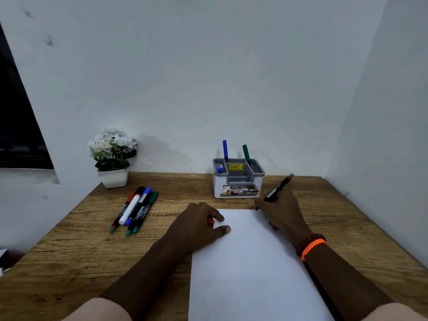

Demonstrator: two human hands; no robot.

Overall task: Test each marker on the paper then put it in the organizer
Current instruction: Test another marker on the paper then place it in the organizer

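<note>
A white sheet of paper (250,262) lies on the wooden desk in front of me. My right hand (281,214) grips a black marker (276,189) with a teal end, its tip touching the paper's top right corner. My left hand (199,225) rests on the paper's upper left edge and holds a red cap (210,221) between its fingers. The grey-and-white organizer (238,179) stands behind the paper; a blue marker (225,150) and a green marker (246,155) stand in it, and a short blue piece sits in its left slot.
Several loose markers (135,209) lie in a bunch on the desk to the left of the paper. A white pot of white flowers (113,156) stands at the back left by the wall. Walls close off the back and right side of the desk (69,262).
</note>
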